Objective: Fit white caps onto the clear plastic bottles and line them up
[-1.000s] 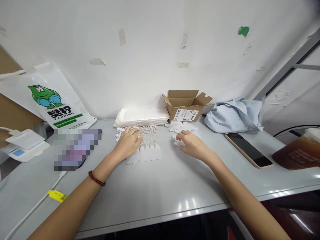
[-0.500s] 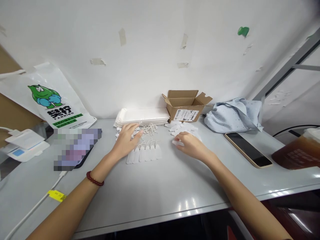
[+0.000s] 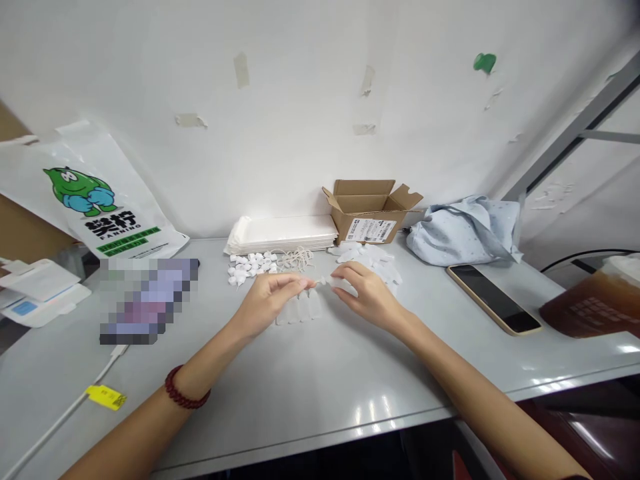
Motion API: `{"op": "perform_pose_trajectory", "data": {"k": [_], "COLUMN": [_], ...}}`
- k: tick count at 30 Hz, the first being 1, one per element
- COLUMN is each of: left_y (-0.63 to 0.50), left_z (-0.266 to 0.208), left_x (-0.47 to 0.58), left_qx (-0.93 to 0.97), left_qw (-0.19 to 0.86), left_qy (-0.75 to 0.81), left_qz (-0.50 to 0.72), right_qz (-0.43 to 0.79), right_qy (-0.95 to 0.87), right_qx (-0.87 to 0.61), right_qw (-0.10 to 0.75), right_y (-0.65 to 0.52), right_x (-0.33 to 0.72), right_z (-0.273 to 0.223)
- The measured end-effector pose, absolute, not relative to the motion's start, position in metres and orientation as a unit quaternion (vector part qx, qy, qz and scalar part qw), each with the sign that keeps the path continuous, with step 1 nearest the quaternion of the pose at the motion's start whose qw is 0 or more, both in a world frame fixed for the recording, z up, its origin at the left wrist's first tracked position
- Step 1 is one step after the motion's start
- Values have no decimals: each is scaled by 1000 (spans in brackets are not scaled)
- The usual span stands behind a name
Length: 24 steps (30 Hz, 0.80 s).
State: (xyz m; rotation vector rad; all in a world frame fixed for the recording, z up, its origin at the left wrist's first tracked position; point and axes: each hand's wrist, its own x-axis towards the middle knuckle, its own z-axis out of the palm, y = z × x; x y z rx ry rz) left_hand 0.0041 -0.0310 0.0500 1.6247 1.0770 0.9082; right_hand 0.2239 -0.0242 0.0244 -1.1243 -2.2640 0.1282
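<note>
My left hand (image 3: pixel 275 297) is closed in a pinch, with a thin white cord (image 3: pixel 318 283) at its fingertips. My right hand (image 3: pixel 370 293) faces it, thumb and forefinger around a small translucent plastic piece (image 3: pixel 345 287). The narrow end of that piece points at the left fingertips. Under the left hand lies a row of similar translucent pieces (image 3: pixel 305 309), partly hidden. Behind the hands are a tangle of white cords (image 3: pixel 296 258), a heap of small white pieces (image 3: pixel 250 267) on the left and a pile of translucent pieces (image 3: pixel 367 255) on the right.
At the wall stand a stack of white flat packs (image 3: pixel 283 233) and an open cardboard box (image 3: pixel 370 220). To the right are a pale blue cloth bag (image 3: pixel 463 230), a phone (image 3: pixel 493 300) and a brown drink (image 3: pixel 590 300). A blurred phone (image 3: pixel 150 300) with a cable lies left.
My left hand has come from the cord tangle toward the right hand with a cord in its fingers. My right hand has shifted slightly left, still with the translucent piece.
</note>
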Motion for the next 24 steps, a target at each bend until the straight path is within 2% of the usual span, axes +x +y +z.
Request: {"op": "perform_pose_trajectory", "data": {"k": [5,16,24], "left_y": [-30,-31,-33], "left_z": [47,46,44], "left_x": [4,7,10], "left_qx": [660,658,680], "left_qw": [488,496,485], "left_qy": [443,446,427], "left_qz": [361,350,347], "right_qz": [63,103,99], "right_qy": [-854,-867,-880], "right_qx": [-428,-363,-357], "right_qw": [290,325,299], "right_y": [-26,-31,-36], "right_x": [223,218,215], "right_z": [24,24,26]}}
